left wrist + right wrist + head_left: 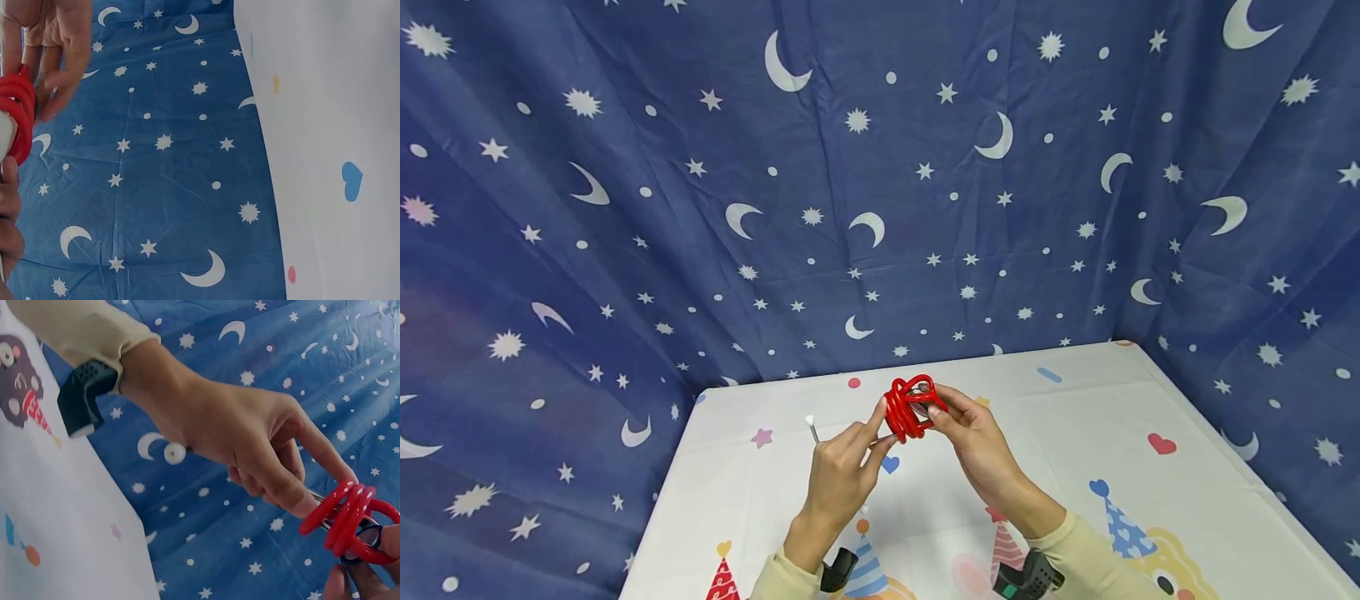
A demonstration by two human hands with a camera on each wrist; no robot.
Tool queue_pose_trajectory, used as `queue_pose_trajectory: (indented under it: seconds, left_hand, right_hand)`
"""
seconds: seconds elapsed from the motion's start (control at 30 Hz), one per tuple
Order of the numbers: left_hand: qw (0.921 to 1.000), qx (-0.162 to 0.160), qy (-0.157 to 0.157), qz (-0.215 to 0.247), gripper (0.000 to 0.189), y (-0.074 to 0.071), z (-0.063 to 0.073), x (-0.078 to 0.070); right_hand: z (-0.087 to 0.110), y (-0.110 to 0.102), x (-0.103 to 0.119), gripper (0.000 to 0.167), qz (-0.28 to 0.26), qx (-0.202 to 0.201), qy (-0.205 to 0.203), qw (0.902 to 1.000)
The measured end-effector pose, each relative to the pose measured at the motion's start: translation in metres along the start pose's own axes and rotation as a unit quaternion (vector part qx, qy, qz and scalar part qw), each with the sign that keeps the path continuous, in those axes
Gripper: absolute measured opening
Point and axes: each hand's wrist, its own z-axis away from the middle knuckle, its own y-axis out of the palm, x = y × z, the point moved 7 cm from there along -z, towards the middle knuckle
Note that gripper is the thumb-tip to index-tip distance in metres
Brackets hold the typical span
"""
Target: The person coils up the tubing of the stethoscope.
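Note:
Over the table, both hands hold a stethoscope [902, 414] whose red tubing is wound into a tight bundle. My left hand [842, 471] grips it from the left, index finger and thumb at the coils. A metal ear tube with a white ear tip [810, 419] sticks out behind that hand. From the right, my right hand [981, 446] pinches the loops between thumb and fingers. Inside the coils, the right wrist view shows the round, dark-rimmed chest piece [369, 537] close to the right fingers. In the left wrist view, the red tubing [22, 109] appears at the left edge.
Beneath the hands lies a white table cover [775, 492] printed with hearts, stars and party hats. A blue curtain [880, 208] with moons and stars hangs behind the table and along its sides. Each wrist carries a dark strapped device [1030, 575].

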Motion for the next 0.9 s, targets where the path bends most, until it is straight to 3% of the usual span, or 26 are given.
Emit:
queue_pose_trajectory:
  seconds: [0.17, 0.43, 0.53, 0.7, 0.9]
  left_hand:
    - [0.9998, 0.003, 0.003, 0.019, 0.051, 0.0008, 0.0015, 0.0006]
    - [0.9972, -0.011, -0.006, 0.073, 0.050, -0.0003, -0.0013, 0.0001]
    - [0.9960, -0.008, -0.013, 0.087, 0.053, -0.0003, -0.0018, -0.0004]
    - [0.9961, -0.006, -0.023, 0.085, 0.058, -0.0001, -0.0013, 0.0019]
    - [0.9964, 0.005, -0.043, 0.073, 0.060, 0.0024, 0.0018, 0.0082]
  right_hand:
    - [0.0030, -0.0008, 0.0008, 0.046, -0.034, -0.003, -0.029, 0.9990]
    - [0.0080, -0.0019, 0.0023, 0.023, -0.119, -0.022, -0.092, 0.9884]
    - [0.0080, -0.0016, 0.0010, 0.021, -0.130, -0.018, -0.093, 0.9870]
    - [0.0047, 0.0010, -0.0035, 0.013, -0.091, -0.008, -0.051, 0.9945]
    - [0.0036, 0.0004, -0.0054, 0.033, 0.001, 0.003, -0.047, 0.9989]
